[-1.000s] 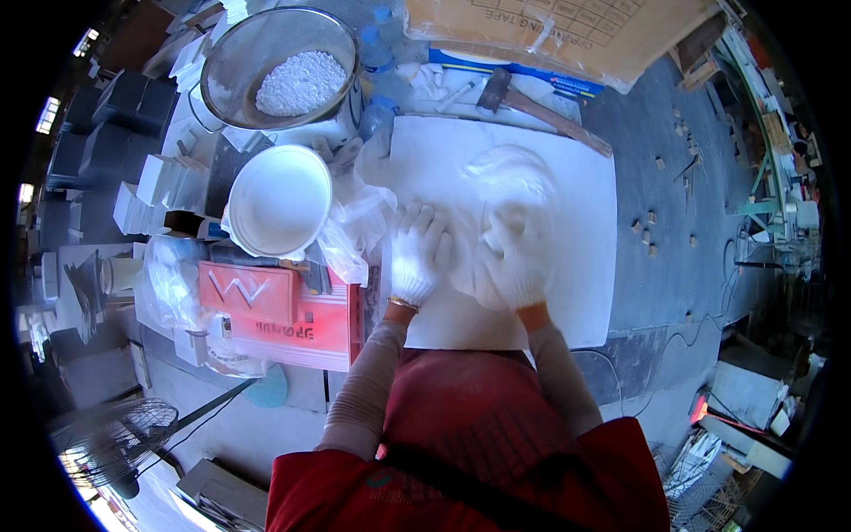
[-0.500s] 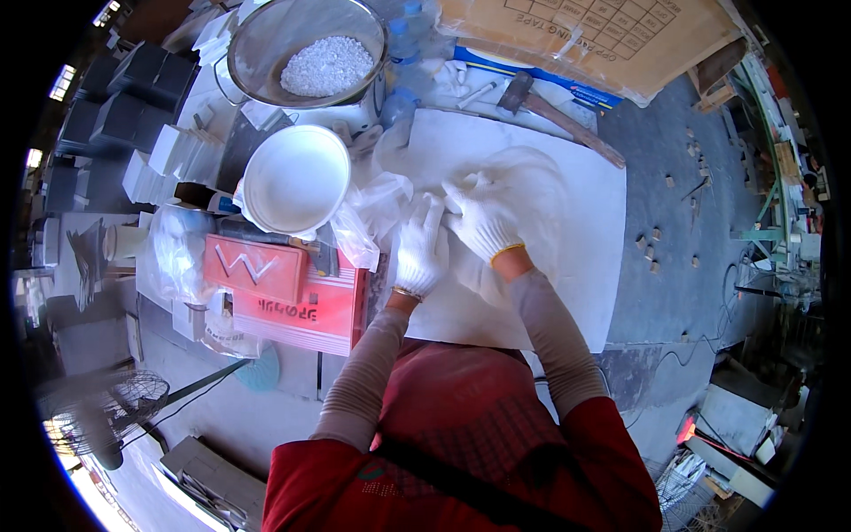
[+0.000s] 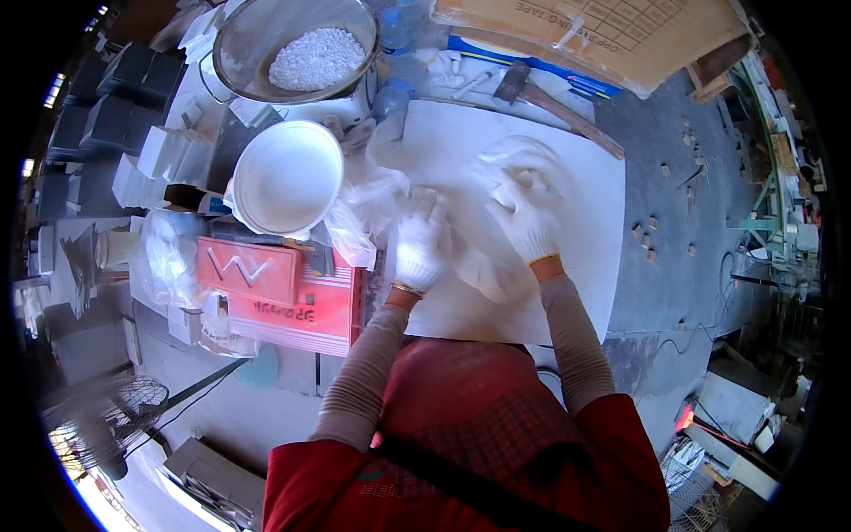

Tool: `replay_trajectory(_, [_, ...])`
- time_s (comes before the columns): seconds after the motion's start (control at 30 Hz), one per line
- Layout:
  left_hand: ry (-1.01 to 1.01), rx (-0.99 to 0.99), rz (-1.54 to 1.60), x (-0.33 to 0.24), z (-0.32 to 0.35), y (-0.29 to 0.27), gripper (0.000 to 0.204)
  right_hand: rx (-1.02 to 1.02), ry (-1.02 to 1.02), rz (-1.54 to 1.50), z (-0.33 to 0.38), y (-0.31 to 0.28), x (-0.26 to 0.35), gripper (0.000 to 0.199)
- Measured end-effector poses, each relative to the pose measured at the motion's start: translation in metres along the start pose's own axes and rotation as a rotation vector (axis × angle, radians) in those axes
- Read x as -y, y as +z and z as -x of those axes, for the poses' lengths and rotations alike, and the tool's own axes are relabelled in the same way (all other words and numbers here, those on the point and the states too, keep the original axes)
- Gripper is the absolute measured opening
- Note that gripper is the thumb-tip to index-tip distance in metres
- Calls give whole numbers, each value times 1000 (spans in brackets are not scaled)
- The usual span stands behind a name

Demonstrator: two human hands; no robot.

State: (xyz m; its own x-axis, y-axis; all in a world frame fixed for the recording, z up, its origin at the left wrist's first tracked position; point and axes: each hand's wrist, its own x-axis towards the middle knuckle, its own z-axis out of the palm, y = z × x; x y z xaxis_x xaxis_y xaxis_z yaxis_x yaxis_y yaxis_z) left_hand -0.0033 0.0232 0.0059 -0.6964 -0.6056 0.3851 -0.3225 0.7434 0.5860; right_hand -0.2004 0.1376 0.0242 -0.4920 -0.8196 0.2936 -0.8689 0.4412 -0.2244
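Both my hands wear white gloves and work over a white slab (image 3: 576, 266). My left hand (image 3: 420, 244) lies flat on a clear plastic bag (image 3: 483, 266) spread on the slab, fingers together. My right hand (image 3: 529, 222) reaches further up and grips the same bag, whose bunched upper part (image 3: 523, 160) holds a small white piece. A white bowl (image 3: 285, 177) stands to the left of my left hand, with more crumpled plastic (image 3: 359, 217) between them.
A metal pan of white granules (image 3: 315, 53) sits at the top left. A red box (image 3: 292, 297) lies left of the slab. A hammer (image 3: 532, 89) and a cardboard sheet (image 3: 612, 35) lie beyond it. A fan (image 3: 102, 426) stands at the lower left.
My right hand has moved up and to the right along the bag toward its bunched end. My left hand has stayed pressed on the plastic.
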Motion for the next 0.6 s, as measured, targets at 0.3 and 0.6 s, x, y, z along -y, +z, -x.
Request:
replay_trajectory(0.3, [34, -9, -12, -1, 0, -1, 39, 12, 12, -48, 50, -24, 21, 62])
replay_trajectory(0.6, [-20, -91, -16, 3, 9, 7, 53, 133, 95, -281, 9, 3, 9, 61])
